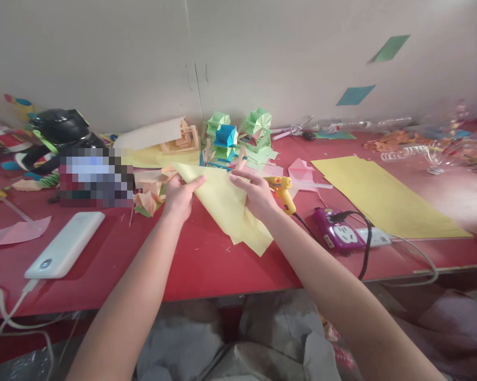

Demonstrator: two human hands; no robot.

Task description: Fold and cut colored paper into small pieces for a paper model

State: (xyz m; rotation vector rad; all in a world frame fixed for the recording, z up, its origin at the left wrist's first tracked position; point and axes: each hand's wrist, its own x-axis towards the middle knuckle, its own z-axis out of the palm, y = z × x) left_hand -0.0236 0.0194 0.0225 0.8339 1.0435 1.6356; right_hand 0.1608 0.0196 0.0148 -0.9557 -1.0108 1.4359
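A pale yellow sheet of paper point(222, 203), folded over on a slant, is held up between my two hands above the red table. My left hand point(180, 196) pinches its left edge, thumb on top. My right hand point(256, 190) grips the upper right part, with the thumb and fingers closed on it. Just right of that hand lies a yellow glue gun point(281, 191). Behind the sheet stand folded green paper shapes point(258, 123) and a blue paper piece point(225, 136). Folded peach paper point(147, 198) sits beside my left hand.
A white power bank point(65, 244) with a cable lies at left on the red table point(206, 275). To the right are a purple power socket point(337, 230) with cords and large yellow sheets point(385, 196). A black stand point(61, 127) holds a blurred screen point(97, 177).
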